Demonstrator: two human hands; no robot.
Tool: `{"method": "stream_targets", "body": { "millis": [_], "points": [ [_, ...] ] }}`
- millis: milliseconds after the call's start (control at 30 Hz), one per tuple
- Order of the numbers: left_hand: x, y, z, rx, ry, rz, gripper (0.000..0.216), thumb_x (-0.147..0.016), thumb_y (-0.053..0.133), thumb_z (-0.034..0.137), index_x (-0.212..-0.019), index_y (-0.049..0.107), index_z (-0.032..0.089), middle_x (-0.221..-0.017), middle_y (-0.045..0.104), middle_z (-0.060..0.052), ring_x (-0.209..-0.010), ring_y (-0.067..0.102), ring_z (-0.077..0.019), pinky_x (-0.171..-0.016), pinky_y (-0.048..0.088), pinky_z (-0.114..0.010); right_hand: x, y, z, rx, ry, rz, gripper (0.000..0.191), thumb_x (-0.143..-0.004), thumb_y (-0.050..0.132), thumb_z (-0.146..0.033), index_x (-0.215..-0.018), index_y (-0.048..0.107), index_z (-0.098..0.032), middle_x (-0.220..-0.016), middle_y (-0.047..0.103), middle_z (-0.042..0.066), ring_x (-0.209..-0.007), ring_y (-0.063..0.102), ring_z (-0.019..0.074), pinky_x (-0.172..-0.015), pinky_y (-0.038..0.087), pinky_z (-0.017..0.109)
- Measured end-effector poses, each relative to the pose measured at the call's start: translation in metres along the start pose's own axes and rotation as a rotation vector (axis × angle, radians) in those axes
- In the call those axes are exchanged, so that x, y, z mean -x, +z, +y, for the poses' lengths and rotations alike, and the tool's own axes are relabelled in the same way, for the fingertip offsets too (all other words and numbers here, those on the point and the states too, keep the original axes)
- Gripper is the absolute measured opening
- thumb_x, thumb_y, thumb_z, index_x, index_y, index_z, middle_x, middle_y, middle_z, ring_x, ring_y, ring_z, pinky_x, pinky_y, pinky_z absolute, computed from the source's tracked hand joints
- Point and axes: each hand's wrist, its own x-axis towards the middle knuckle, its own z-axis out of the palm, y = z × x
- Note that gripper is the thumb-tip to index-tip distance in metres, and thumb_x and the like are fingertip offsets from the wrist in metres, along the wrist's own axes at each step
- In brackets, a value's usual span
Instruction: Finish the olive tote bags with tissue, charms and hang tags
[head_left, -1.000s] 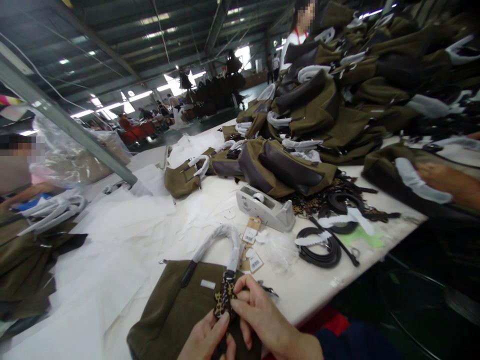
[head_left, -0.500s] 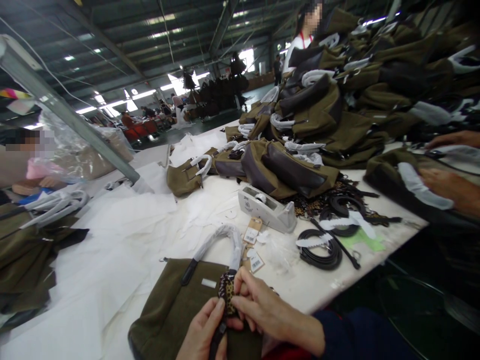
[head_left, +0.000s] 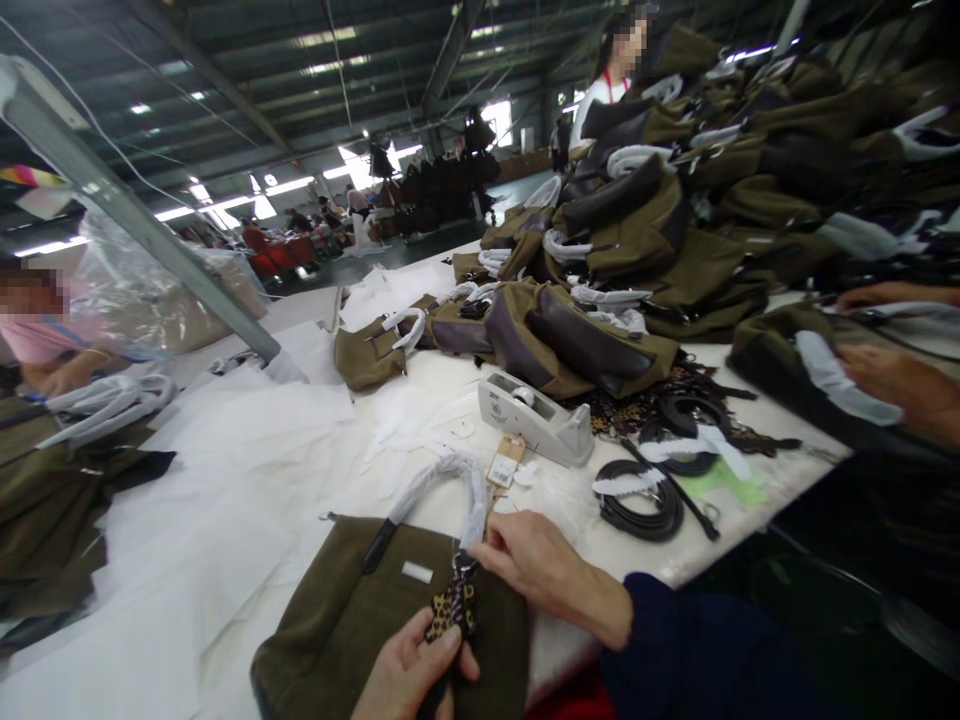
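Leopard-print strap tag [head_left: 452, 608] pinched at the handle base of an olive canvas handbag [head_left: 337, 620] lying flat at the near edge of the white worktable [head_left: 225, 560].

Left hand [head_left: 409, 672] clenched on the tag's lower end; right hand [head_left: 536, 562] gripping, seemingly, its top by the paper-wrapped handle [head_left: 450, 478]. Beyond: grey tape dispenser [head_left: 536, 415], coiled black straps [head_left: 637, 500].

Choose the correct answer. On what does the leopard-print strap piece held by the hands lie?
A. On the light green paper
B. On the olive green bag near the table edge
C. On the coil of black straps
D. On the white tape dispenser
B: the leopard-print strap piece lies over the olive green bag, pinched by the left hand from below and the right hand at the wrapped handle.
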Motion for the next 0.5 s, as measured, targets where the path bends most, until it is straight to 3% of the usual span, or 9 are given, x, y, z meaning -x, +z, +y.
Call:
{"method": "stream_targets", "body": {
  "millis": [100, 200, 300, 400, 500],
  "points": [
    [0.001, -0.002, 0.000, 0.011, -0.033, -0.038, 0.048, -0.073, 0.074, 0.059, -0.080, 0.056, 0.015, -0.064, 0.066, -0.002, -0.033, 0.047, -0.0043, -0.034, 0.027, -0.015, -0.004, 0.008, 0.005, -0.056, -0.017, 0.028, 0.014, -0.087, 0.060, -0.025, -0.078, 0.065, -0.017, -0.071, 0.065, 0.002, -0.065, 0.055, 0.0132, -0.061, 0.033, 0.024],
    [0.002, -0.004, -0.002, 0.024, -0.081, -0.035, 0.048, -0.070, 0.077, 0.057, -0.083, 0.054, 0.017, -0.067, 0.068, -0.003, -0.042, 0.057, -0.0087, -0.036, 0.033, -0.014, -0.003, 0.011, 0.003, -0.195, -0.050, 0.083, 0.013, -0.084, 0.058, -0.016, -0.072, 0.063, -0.016, -0.069, 0.062, 0.000, -0.065, 0.054, 0.0117, -0.063, 0.036, 0.023],
    [0.002, -0.005, -0.002, 0.010, -0.078, -0.064, 0.042, -0.076, 0.073, 0.055, -0.083, 0.056, 0.017, -0.059, 0.066, -0.002, -0.037, 0.051, -0.0063, -0.033, 0.026, -0.013, 0.003, 0.013, -0.008, -0.340, -0.114, 0.101, 0.009, -0.081, 0.060, -0.014, -0.072, 0.062, -0.016, -0.071, 0.058, -0.001, -0.062, 0.050, 0.0103, -0.059, 0.036, 0.021],
    [0.000, -0.005, 0.000, -0.013, -0.053, -0.113, 0.041, -0.079, 0.068, 0.056, -0.080, 0.058, 0.017, -0.044, 0.053, 0.004, -0.028, 0.037, -0.0044, -0.030, 0.019, -0.014, 0.015, 0.020, -0.019, -0.349, -0.323, 0.036, 0.004, -0.081, 0.061, -0.014, -0.079, 0.064, -0.017, -0.077, 0.059, 0.000, -0.067, 0.052, 0.0110, -0.062, 0.039, 0.021],
    [0.001, -0.004, 0.002, -0.012, -0.023, -0.100, 0.043, -0.075, 0.071, 0.058, -0.078, 0.059, 0.017, -0.042, 0.049, 0.006, -0.028, 0.037, -0.0049, -0.031, 0.018, -0.015, 0.026, 0.030, -0.023, -0.215, -0.501, -0.034, 0.005, -0.081, 0.062, -0.013, -0.082, 0.063, -0.018, -0.080, 0.060, 0.001, -0.074, 0.054, 0.0130, -0.067, 0.040, 0.022]
  ]
}}
